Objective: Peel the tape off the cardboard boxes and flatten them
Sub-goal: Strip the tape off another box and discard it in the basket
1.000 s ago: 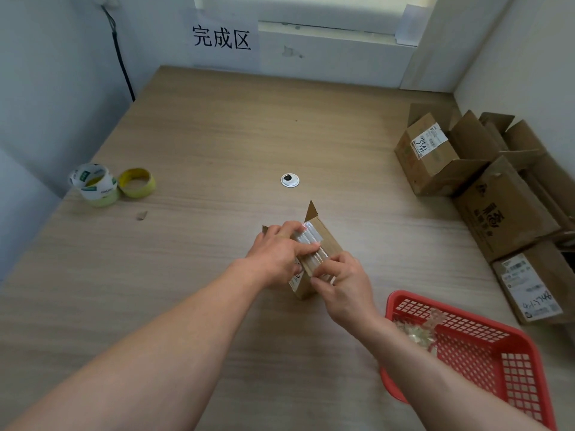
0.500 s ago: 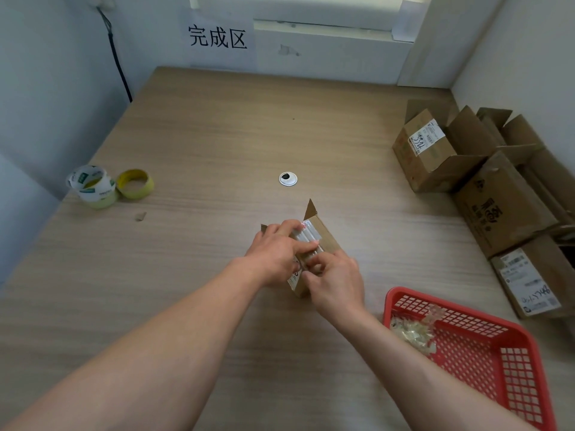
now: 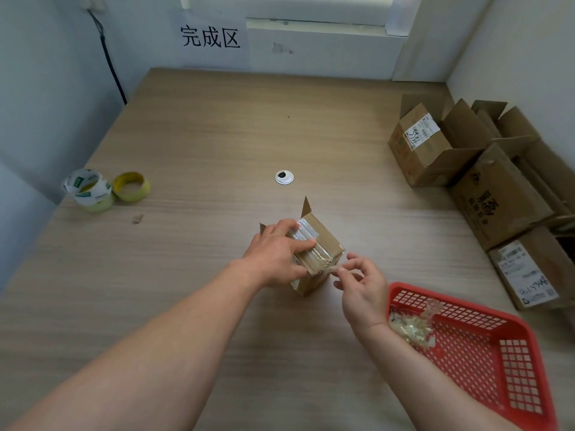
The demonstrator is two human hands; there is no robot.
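Peeling under way; right hand (image 3: pixel 362 290), at box (image 3: pixel 326 244) half a second ago, now drawn back toward basket (image 3: pixel 401 287), pinching lifted tape (image 3: pixel 323 258); left hand (image 3: pixel 273 259) grips box mid-table; tape partly freed, flattening pending.

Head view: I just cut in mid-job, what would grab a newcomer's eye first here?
The two hands at the centre of the table: the left hand holds a small cardboard box steady while the right hand pinches a clear tape strip at its near corner. Next comes the red basket at lower right with peeled tape scraps in it, then the pile of cardboard boxes along the right wall.
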